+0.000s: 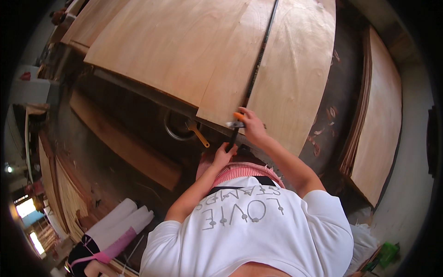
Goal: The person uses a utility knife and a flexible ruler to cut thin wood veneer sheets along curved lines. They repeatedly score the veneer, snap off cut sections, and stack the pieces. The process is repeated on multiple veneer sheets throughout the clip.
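A long dark straight bar point(260, 60) runs away from me over pale wood veneer sheets point(175, 55) on the worktable. Its near end sticks out past the table edge. My left hand point(223, 156) is closed round that end, close to my body. Just beyond it, over the sheet's near edge, my right hand point(253, 125) grips a small tool with an orange handle point(238, 116) and a flat silvery part, next to the bar. Blur hides the tool's exact kind. Below the table edge, a yellow-handled scraper point(199, 135) rests at a round metal bowl point(171, 131).
A stack of veneer sheets point(376, 115) stands at the right, with curled wood scraps point(331, 113) on the floor before it. A long wooden board point(122, 138) lies at the left. At lower left is another person in a pink apron point(115, 244).
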Available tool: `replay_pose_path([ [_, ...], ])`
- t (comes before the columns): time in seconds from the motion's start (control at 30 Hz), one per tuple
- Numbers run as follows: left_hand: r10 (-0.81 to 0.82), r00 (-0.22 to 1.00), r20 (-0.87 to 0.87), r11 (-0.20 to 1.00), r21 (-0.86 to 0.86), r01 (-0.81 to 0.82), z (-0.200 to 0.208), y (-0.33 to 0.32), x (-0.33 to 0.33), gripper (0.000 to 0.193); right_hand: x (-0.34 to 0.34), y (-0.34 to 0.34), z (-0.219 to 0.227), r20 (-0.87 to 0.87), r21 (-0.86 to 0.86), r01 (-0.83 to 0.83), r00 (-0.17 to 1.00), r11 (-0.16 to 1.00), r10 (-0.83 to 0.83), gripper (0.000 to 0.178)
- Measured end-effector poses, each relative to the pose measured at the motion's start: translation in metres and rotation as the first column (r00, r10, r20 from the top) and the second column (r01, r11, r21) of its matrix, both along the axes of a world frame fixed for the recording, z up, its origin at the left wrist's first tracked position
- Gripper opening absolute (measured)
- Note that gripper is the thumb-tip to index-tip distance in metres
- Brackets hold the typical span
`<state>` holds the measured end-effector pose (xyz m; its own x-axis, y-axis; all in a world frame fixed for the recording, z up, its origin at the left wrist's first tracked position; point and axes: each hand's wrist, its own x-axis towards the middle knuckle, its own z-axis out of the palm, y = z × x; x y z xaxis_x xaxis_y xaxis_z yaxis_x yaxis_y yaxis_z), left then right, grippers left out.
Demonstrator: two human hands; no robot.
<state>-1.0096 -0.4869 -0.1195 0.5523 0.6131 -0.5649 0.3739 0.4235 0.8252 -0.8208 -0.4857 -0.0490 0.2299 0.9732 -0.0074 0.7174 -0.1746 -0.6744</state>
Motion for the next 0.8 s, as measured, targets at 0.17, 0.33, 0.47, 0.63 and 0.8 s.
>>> replay_pose_path([
  [0.17,-0.233,0.972,-0.014,0.967,-0.104,0.231,0.001,-0.014,0.007,0.037,-0.051,0.043,-0.017,0.284,-0.001,-0.381,0.886,0.924,0.366,0.045],
  [0.33,-0.292,0.956,-0.024,0.956,-0.034,0.291,-0.022,-0.03,0.007,0.035,-0.064,0.047,-0.036,0.497,-0.116,-0.34,0.794,0.933,0.351,0.036],
  [0.47,-0.293,0.953,-0.072,0.955,-0.064,0.289,-0.004,-0.038,0.021,0.03,-0.017,0.006,0.01,0.096,0.179,-0.088,0.993,0.98,0.072,0.044],
  [0.63,-0.402,0.912,-0.079,0.913,0.048,0.406,-0.01,-0.046,0.043,0.03,0.086,-0.099,-0.02,-0.786,-0.206,0.636,0.345,0.743,-0.513,0.028],
  [0.8,-0.492,0.853,-0.174,0.851,0.111,0.514,-0.009,-0.049,0.067,0.031,0.11,-0.198,-0.037,-0.866,-0.417,0.764,-0.17,0.493,-0.469,0.029],
])
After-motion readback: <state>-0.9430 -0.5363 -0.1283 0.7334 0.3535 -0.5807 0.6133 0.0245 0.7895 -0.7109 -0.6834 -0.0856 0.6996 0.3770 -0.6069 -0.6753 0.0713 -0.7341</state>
